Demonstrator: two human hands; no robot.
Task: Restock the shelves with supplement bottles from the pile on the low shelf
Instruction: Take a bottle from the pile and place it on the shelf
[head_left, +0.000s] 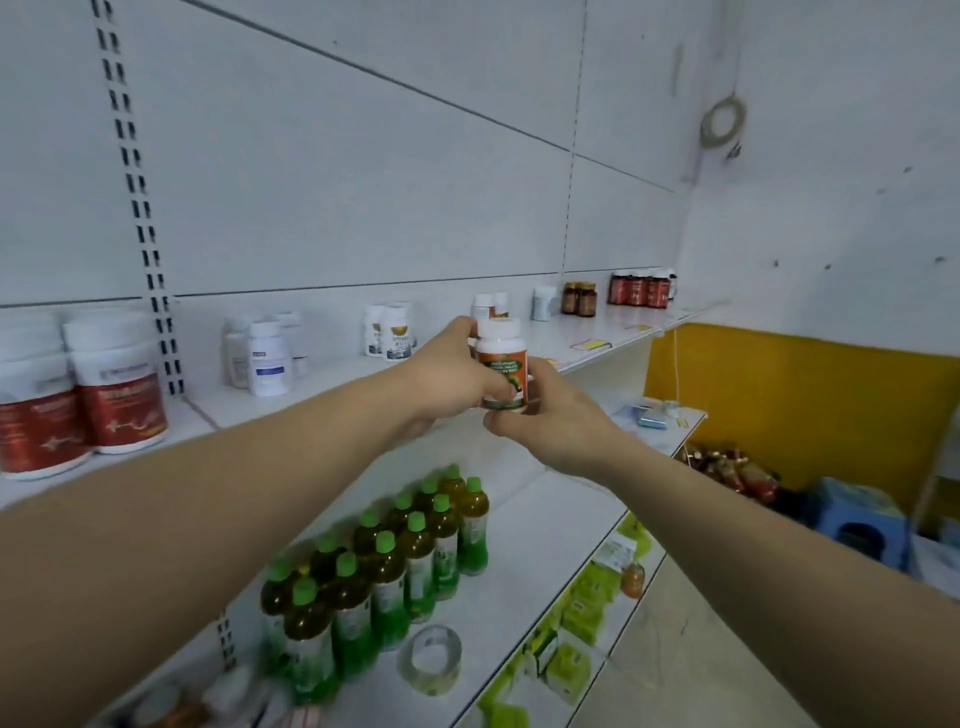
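Small white-capped plastic supplement bottle with orange-green label (502, 365), frame centre over the upper white shelf (597, 332), pinched by left hand (449, 374) and right hand (550, 415); likely light, rigid, slick, so best gripped on the label band.

I'm in a shop: white slotted wall shelving (613, 332) carries supplement bottles (638, 289) at one o'clock, price tags (587, 344) on its edge, green-capped drinks (415, 551) at six.

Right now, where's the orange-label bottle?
Head view, centre: the orange-label bottle is upright, gripped by both the left hand and right hand, just before the upper shelf edge.
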